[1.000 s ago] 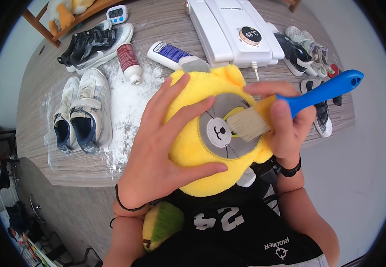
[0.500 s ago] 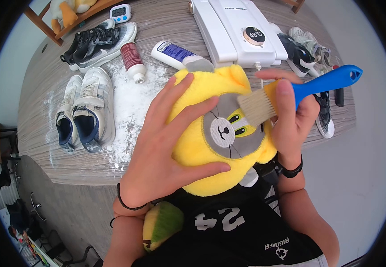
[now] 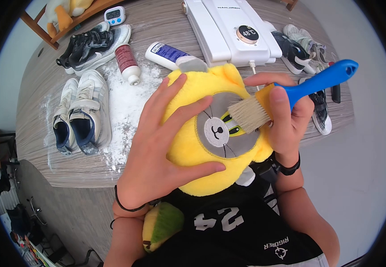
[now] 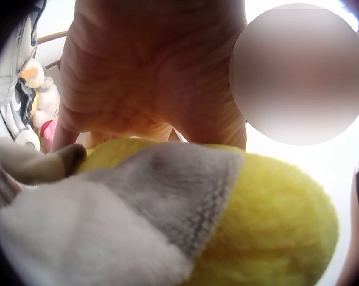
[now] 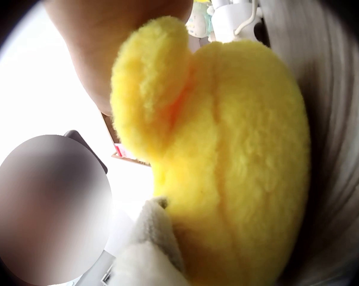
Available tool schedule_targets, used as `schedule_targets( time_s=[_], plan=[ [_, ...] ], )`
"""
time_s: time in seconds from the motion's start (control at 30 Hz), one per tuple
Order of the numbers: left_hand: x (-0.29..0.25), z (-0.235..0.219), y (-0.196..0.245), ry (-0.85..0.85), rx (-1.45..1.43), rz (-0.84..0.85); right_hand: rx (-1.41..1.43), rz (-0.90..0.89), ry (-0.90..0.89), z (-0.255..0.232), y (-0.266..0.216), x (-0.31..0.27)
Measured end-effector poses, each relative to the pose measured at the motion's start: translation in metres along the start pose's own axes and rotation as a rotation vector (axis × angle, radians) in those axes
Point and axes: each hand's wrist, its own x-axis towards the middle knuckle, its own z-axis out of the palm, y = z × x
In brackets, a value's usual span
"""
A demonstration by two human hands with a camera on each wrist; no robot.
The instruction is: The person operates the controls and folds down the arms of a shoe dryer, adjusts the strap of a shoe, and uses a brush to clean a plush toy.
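A yellow plush toy with a grey cat face, white muzzle and black-and-lime eyes lies face up against the table's near edge. My left hand spreads over it, thumb and fingertips pressing on the plush around the face. In my right hand a paint brush is pinched by its ferrule end; its blue handle points up and right. The pale bristles lie over the grey face beside the eyes. The left wrist view has the palm arched over the plush; the right wrist view shows its yellow side.
White sneakers, black shoes, a red-brown bottle, a blue-and-white bottle and white powder lie on the table. A white machine reading 48°C stands behind; more shoes lie right. A green-yellow plush sits at my left forearm.
The brush lifted toward the upper right half a second ago, uncovering the eyes, and has come back down-left onto the face. My left hand keeps its place on the plush.
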Motion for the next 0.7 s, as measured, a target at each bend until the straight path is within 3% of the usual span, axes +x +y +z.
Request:
schedule_targets(
  time_s=[0.1,0.17,0.3,0.37,0.4,0.47,0.53,0.63,0.7],
  plan=[
    [-0.002,0.001,0.0,0.006,-0.01,-0.008,-0.042,0.06,-0.024,0.001,-0.002,-0.001],
    [-0.001,-0.001,-0.001,0.008,-0.011,-0.002,-0.072,0.203,0.131,0.005,-0.009,0.001],
    [-0.001,0.0,0.001,-0.002,-0.015,-0.001,-0.05,0.196,0.062,-0.001,-0.015,-0.003],
    [0.0,0.002,0.0,0.0,-0.009,-0.004,-0.006,-0.082,-0.131,0.0,-0.002,-0.001],
    [0.0,0.001,0.0,-0.002,-0.01,-0.003,-0.006,-0.082,-0.133,-0.001,-0.004,-0.001],
    [0.0,0.0,0.0,0.001,0.001,-0.006,-0.118,0.144,-0.033,0.0,-0.009,0.0],
    [-0.001,0.001,0.001,0.004,-0.013,-0.007,-0.106,0.175,0.044,0.002,-0.008,-0.001],
    [0.0,0.0,0.001,0.002,0.004,0.0,-0.041,0.047,0.043,-0.001,-0.005,-0.001],
    [0.0,0.001,0.0,0.001,-0.003,0.002,-0.019,-0.075,-0.134,0.0,-0.004,-0.001]
  ],
)
